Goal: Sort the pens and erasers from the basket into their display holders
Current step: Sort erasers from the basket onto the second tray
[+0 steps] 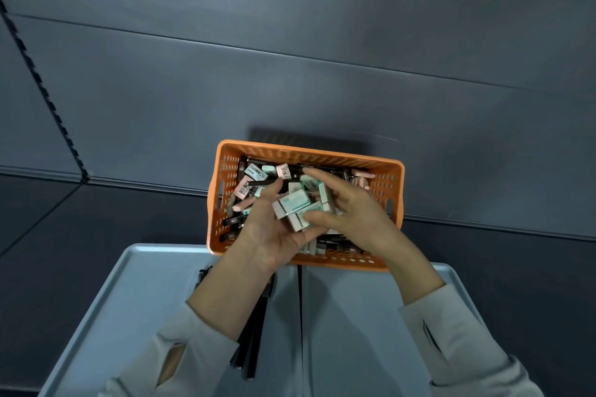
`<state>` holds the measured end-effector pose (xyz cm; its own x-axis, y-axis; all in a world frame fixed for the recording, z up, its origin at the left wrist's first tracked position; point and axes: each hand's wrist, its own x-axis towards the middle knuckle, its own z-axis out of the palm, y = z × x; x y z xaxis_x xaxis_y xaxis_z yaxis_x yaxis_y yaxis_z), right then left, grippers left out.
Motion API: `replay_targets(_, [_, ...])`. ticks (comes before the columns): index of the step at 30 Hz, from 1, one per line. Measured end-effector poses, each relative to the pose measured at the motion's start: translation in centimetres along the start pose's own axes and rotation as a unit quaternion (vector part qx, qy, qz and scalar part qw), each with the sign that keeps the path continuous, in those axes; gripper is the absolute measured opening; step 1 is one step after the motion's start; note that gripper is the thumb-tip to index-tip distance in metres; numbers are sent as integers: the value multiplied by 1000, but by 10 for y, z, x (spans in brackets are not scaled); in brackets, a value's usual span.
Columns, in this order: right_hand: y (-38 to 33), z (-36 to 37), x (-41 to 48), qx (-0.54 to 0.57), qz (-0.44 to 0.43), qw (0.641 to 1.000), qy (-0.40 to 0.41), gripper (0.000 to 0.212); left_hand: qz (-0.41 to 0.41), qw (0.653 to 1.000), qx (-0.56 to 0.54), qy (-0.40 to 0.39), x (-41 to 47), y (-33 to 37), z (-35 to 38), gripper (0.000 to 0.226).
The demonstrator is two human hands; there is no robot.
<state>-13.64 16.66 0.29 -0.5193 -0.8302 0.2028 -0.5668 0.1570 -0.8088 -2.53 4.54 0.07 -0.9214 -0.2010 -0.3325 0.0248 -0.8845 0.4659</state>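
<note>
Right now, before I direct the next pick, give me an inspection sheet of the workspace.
Surface: dark grey shelf; two light grey trays side by side in front of it.
Job's things: orange basket holds pink erasers and black pens; green-and-white erasers are held above it; loose pens lie in the left tray.
Clutter: nothing seen.
Hands: left hand and right hand both grip the green-and-white erasers.
Cables: nothing seen.
Surroundings: grey back panel; slotted upright at left.
</note>
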Motion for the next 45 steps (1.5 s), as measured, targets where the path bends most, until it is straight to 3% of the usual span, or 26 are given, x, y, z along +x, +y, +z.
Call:
replay_targets(3, [4,-3,-1,16,0,1000,12,56,0,1000,7,12,2,-1,1,37])
replay_targets(6, [5,-6,-3,-17,2,1000,24,37,4,999,13,41,6,-6,0,39])
replay_targets(9, [3,-9,-5,-4,-3,1000,26,34,15,998,28,46,7,-9,-1,35])
replay_targets(15, [-4,-14,-14,116,26,992,33,27,51,993,77,78,5,-13,-2,51])
replay_targets(21, [-4,-12,-25,123,34,992,26,18,92,985,104,107,-3,-19,-1,54])
replay_targets(23, [-6,-11,-32,105,24,992,70,12,108,983,103,103,-6,-21,-1,45])
replay_targets(26, [-4,-10,-54,-7,15,992,127,12,122,985,91,86,-17,-21,-7,27])
replay_targets(29, [5,-2,-83,-111,18,988,103,19,121,985,99,77,-34,-23,-18,17])
replay_targets(31, [15,10,-97,-195,-3,977,81,17,112,985,104,75,-45,-26,-26,20])
replay_targets(33, [24,23,-105,-247,-18,965,87,14,101,986,109,73,-55,-31,-33,38])
replay_targets(36, [34,42,-115,-230,6,962,148,14,90,986,119,72,-67,-36,-44,50])
replay_targets(41, [44,56,-122,-1,184,965,189,19,68,988,116,78,-79,-41,-60,42])
replay_targets(43, [45,59,-125,-21,195,961,193,16,64,988,117,77,-83,-42,-64,41])
replay_targets(45, [46,60,-129,-139,161,959,187,16,63,988,120,75,-86,-43,-68,43])
